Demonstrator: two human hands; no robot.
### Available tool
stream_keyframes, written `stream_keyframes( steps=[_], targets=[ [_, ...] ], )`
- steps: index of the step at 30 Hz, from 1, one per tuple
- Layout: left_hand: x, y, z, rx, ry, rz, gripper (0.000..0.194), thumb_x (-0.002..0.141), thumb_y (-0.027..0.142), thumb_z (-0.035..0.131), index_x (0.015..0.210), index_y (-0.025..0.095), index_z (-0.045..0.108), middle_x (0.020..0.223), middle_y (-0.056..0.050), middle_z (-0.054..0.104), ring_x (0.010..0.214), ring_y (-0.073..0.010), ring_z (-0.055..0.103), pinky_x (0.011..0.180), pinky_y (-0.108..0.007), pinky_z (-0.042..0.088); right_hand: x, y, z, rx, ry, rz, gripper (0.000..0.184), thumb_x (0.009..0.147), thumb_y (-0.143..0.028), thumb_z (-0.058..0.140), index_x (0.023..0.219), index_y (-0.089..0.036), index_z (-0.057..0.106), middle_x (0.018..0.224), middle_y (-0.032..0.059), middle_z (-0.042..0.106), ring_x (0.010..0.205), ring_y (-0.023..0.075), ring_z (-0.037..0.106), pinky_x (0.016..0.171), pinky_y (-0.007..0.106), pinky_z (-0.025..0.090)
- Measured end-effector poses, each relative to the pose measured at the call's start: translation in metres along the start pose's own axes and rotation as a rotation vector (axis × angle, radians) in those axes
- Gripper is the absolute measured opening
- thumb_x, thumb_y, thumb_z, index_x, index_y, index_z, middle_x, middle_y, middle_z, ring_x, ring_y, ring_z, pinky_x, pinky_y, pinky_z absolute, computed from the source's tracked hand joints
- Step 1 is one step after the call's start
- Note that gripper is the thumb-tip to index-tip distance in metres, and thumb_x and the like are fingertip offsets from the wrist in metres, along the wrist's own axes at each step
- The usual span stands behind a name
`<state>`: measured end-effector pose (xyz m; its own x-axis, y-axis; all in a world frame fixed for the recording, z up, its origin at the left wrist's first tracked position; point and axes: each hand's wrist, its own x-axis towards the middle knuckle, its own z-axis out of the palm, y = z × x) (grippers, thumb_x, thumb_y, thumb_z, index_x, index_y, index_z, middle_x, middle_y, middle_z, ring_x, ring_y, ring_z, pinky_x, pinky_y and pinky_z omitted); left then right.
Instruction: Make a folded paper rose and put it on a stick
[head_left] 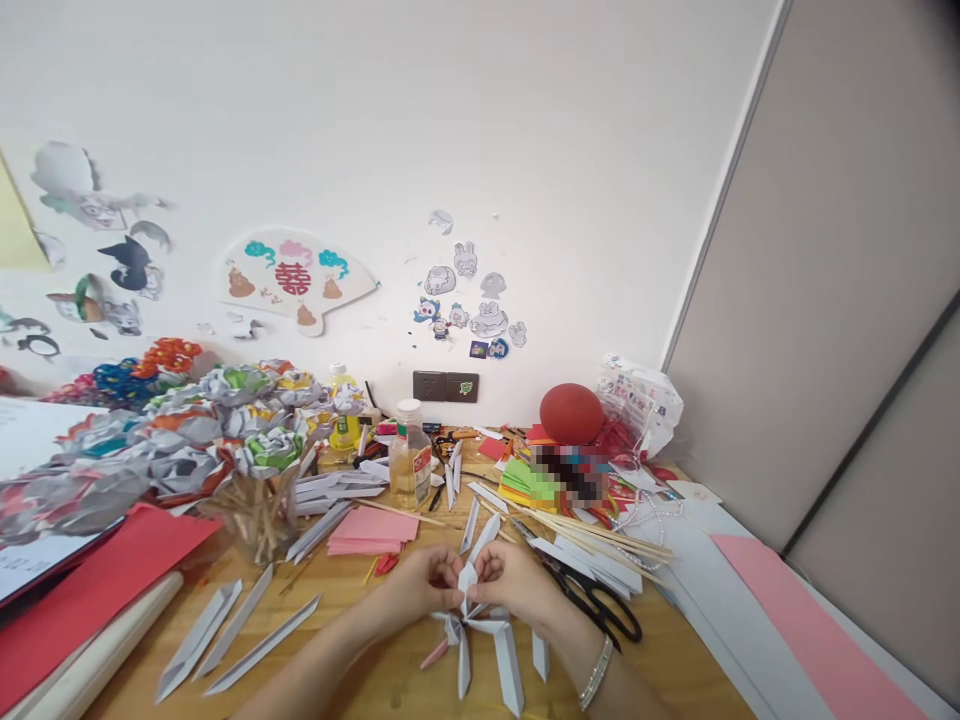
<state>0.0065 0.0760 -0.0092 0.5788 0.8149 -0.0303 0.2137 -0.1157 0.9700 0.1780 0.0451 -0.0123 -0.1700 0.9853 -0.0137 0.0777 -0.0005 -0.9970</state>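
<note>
Both my hands meet over the wooden table, fingers pinched on a folded white paper piece (466, 580). My left hand (427, 583) grips its left side, and my right hand (510, 580) grips its right side. Several long folded paper arms, such as the white strip (508, 665), spread out below and above my fingers. They seem joined at the middle, but my fingertips partly hide the joint. A small pink piece (434, 655) pokes out at the lower left. Behind my left hand lies a stack of pink paper (373, 530). Black-handled scissors (600, 600) rest beside my right wrist.
Loose folded white strips (199, 640) lie at the left. A glue bottle (410, 455) stands behind my hands. Paper flowers (187, 425) and a container of sticks (262, 515) fill the left side. A red balloon (571, 413) and wooden sticks (600, 530) are at the right.
</note>
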Motion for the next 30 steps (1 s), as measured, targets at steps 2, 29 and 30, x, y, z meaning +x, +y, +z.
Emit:
stream_keyframes(
  steps=[2, 29, 30],
  targets=[
    [0.000, -0.001, -0.001, 0.011, 0.013, -0.008, 0.039, 0.051, 0.044, 0.078, 0.067, 0.016, 0.055, 0.055, 0.005, 0.057, 0.052, -0.0111, 0.053, 0.050, -0.021, 0.038, 0.001, 0.001, 0.002, -0.031, 0.014, -0.012, 0.017, 0.054, -0.011, 0.069, 0.063, -0.019, 0.056, 0.055, -0.0067, 0.056, 0.053, 0.0119, 0.055, 0.051, 0.022, 0.042],
    [-0.006, 0.013, -0.024, -0.024, -0.013, -0.055, 0.050, 0.067, 0.064, 0.058, 0.076, 0.015, 0.059, 0.067, -0.003, 0.065, 0.063, -0.0181, 0.060, 0.059, -0.027, 0.043, -0.004, -0.001, 0.024, -0.514, 0.232, -0.364, 0.014, 0.068, -0.004, 0.064, 0.064, -0.017, 0.062, 0.072, 0.0010, 0.063, 0.073, 0.0170, 0.059, 0.069, 0.025, 0.043],
    [-0.005, 0.011, -0.023, -0.039, -0.015, -0.063, 0.052, 0.064, 0.066, 0.060, 0.071, 0.015, 0.059, 0.064, -0.002, 0.064, 0.060, -0.0171, 0.059, 0.057, -0.026, 0.042, -0.004, 0.000, 0.026, -0.522, 0.229, -0.371, 0.013, 0.068, -0.004, 0.064, 0.066, -0.017, 0.063, 0.072, 0.0012, 0.063, 0.073, 0.0172, 0.059, 0.068, 0.026, 0.043]
  ],
)
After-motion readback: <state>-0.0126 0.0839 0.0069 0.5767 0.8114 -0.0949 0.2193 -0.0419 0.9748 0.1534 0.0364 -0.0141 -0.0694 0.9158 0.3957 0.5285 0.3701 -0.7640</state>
